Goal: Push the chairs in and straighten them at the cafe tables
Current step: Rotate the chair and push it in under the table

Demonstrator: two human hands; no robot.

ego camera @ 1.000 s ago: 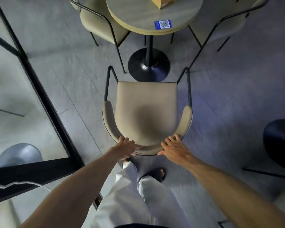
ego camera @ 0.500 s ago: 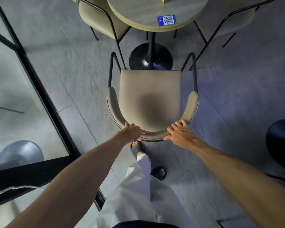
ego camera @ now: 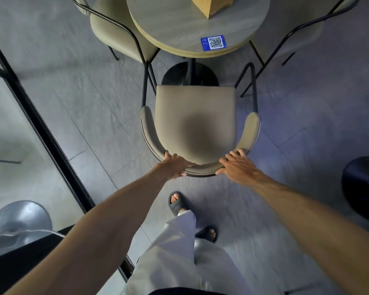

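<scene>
Chair (ego camera: 195,124) with the beige seat is being pushed toward the round desk (ego camera: 179,22). It is standing on the floor (ego camera: 307,124), right in front of the desk. Its curved back is being held at both ends. The left hand (ego camera: 176,167) is being kept on the left part of the rim, and the right hand (ego camera: 237,165) on the right part. The fingers (ego camera: 238,153) of both hands are being clamped over the padded top.

Compared with a second ago, the chair is being seen much closer to the desk. The front of the seat is now partly hiding the black foot (ego camera: 179,75) of the desk. It is near the desk's edge but not yet under it. The seat is looking straight, so the push is likely being finished soon, with only a little way left.

A blue sticker (ego camera: 213,43) and a tan box (ego camera: 211,5) are being carried on the desk. A second chair (ego camera: 115,35) is being kept on the left side of the desk, and a third chair (ego camera: 296,39) on the right. The grey tiled floor is being stepped on in dark sandals. A glass wall (ego camera: 41,124) with a black frame is being seen on the left.
</scene>
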